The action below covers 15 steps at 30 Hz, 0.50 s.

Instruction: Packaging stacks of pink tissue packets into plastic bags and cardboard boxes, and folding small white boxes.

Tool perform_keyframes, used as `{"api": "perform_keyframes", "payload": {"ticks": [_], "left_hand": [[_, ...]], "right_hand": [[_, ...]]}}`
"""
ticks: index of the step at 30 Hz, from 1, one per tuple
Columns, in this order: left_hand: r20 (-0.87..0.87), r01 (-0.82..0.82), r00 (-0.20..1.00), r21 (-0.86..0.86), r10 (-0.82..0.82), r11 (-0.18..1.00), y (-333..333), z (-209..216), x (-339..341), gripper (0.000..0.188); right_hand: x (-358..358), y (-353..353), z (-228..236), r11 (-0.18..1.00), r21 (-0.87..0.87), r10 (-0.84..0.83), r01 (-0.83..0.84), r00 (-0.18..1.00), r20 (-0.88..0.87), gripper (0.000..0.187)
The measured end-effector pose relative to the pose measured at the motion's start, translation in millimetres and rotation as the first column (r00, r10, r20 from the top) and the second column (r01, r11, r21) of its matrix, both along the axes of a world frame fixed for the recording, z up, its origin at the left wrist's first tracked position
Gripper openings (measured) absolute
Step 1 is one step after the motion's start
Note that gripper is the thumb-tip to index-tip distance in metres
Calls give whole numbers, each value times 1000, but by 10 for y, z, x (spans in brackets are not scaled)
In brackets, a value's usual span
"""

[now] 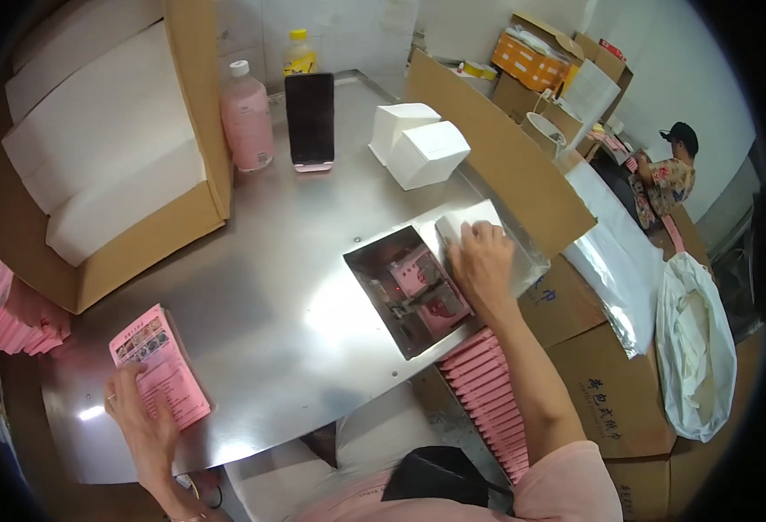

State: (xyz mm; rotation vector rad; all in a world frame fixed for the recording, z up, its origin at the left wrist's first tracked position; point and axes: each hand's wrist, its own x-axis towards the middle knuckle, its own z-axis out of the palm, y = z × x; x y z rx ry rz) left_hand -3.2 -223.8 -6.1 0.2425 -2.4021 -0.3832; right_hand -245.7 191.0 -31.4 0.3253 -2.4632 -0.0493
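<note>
On the left of the metal table lies a pink printed packet, flat, with a panel of small pictures at its top. My left hand rests on its lower left part, fingers spread. My right hand is closed over a white tissue stack just right of a rectangular opening in the tabletop; the palm and fingers cover much of the stack. Inside the opening, pink printed packaging shows among dark metal parts. Two white tissue stacks stand together farther back.
A large cardboard box of white stacks stands at left, pink packets beneath it. A phone and a pink bottle stand at the back. Pink packets line up below the table. Another person sits far right.
</note>
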Motion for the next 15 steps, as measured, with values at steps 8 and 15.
{"api": "perform_keyframes", "payload": {"ticks": [8,15], "left_hand": [[124,218,954,332,-272,918,400,99,-211,14],[104,636,729,263,-677,726,1566,-339,-655,33]], "right_hand": [[-170,135,-123,980,-160,116,-121,992,-38,15],[548,-517,-25,701,-237,657,-673,738,-151,43]]}}
